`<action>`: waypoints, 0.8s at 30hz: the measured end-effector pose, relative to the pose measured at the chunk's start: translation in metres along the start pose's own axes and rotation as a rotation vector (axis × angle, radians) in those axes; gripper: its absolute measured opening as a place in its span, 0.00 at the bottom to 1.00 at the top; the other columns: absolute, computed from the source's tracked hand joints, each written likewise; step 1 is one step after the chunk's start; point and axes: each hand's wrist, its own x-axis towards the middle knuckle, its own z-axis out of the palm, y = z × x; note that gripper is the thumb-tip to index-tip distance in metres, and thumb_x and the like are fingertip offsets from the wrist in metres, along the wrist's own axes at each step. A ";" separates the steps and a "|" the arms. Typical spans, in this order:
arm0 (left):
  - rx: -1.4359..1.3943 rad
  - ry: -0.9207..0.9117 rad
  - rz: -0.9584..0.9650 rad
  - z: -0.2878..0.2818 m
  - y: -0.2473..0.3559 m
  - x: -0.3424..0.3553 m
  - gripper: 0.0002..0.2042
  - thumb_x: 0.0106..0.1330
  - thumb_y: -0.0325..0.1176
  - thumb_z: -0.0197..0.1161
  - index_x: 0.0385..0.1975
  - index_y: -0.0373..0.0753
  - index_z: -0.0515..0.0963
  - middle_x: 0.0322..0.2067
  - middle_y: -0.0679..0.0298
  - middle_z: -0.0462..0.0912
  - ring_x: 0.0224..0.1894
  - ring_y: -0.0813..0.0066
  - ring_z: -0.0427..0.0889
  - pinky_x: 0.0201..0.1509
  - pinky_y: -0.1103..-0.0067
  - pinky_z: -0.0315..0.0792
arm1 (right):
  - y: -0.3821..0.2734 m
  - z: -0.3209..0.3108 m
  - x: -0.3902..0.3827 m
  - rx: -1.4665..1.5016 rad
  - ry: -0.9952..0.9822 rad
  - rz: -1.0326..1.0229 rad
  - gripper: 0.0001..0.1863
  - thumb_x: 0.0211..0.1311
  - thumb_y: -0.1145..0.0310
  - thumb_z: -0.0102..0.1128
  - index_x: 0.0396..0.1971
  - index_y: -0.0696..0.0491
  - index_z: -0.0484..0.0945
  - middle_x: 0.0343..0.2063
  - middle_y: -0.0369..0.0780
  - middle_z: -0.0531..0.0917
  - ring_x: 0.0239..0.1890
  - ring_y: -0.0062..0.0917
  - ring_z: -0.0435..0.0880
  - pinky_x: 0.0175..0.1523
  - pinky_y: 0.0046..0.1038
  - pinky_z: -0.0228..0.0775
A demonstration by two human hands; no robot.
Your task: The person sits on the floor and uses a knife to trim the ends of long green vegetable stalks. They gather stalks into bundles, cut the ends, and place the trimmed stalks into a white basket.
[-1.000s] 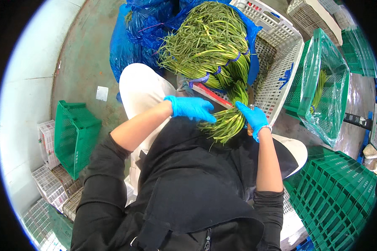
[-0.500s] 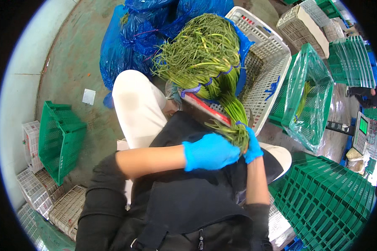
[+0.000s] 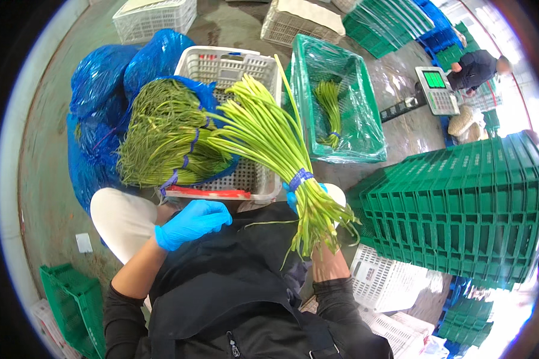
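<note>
My right hand in a blue glove grips a green stem bundle from behind at its purple band, mostly hidden by it; the bundle rises diagonally over a white crate. My gloved left hand is left of it above my dark apron, fingers curled, nothing visible in them. A heap of banded, leafier bundles lies on blue plastic in the crate, above my left hand. A red strip lies along the crate's near edge.
Blue bags lean left of the crate. A plastic-lined green crate holds another bundle. Stacked green crates stand right, white crates lower right. Beyond a scale is a person in dark clothing. A green crate sits lower left.
My right hand has raised the bundle out of the heap, now held diagonally before me. My left hand has moved left, away from its leaves. The view has tilted up and turned right.
</note>
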 end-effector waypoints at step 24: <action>0.717 0.388 1.069 0.107 0.082 0.066 0.11 0.50 0.36 0.65 0.34 0.44 0.78 0.26 0.66 0.74 0.29 0.68 0.75 0.28 0.77 0.71 | -0.002 0.038 -0.005 0.601 -0.097 0.051 0.23 0.56 0.61 0.56 0.45 0.61 0.63 0.30 0.42 0.73 0.32 0.28 0.72 0.34 0.29 0.65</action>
